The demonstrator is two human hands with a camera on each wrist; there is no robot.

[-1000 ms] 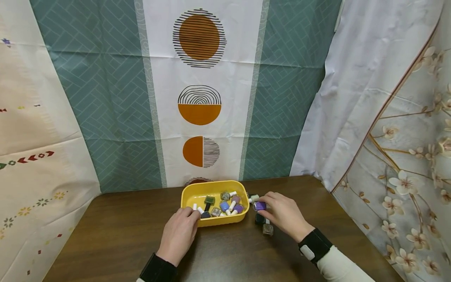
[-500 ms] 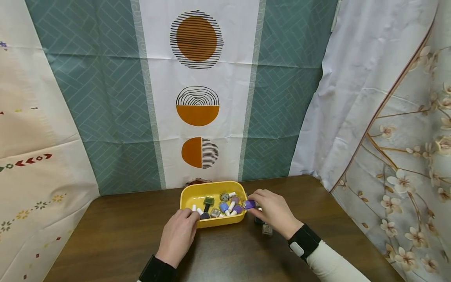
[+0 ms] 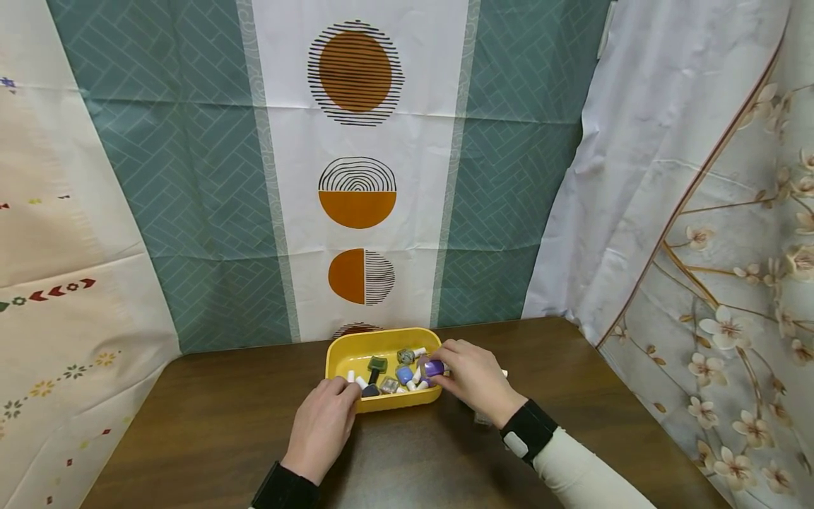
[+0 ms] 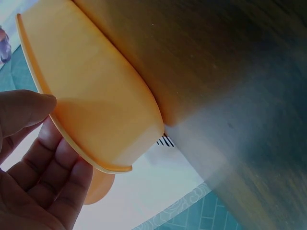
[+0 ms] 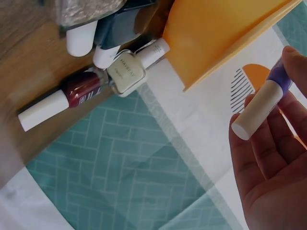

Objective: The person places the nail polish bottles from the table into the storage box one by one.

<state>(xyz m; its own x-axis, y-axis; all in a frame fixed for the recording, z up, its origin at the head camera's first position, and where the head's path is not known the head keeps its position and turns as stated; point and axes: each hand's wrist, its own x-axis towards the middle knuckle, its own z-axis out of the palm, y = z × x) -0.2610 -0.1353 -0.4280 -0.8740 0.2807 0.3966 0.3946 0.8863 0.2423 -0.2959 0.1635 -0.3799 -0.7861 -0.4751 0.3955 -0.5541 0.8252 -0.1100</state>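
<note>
My right hand pinches a purple nail polish bottle over the right side of a yellow tray. In the right wrist view this nail polish shows its white cap pointing away from the tray. With thumb and fingers, my left hand grips the tray's near left rim, and the left wrist view shows the thumb on the tray's outer wall. Several nail polish bottles lie inside, among them a blue one, a green one and a glittery one.
Right of the tray, more nail polish bottles lie on the wooden table: a dark red one, a pale green one, a dark teal one and a glittery one. A patterned curtain hangs behind the table.
My right hand has carried the purple nail polish leftward, from above the bottles on the table to over the tray. My left hand has stayed on the rim.
</note>
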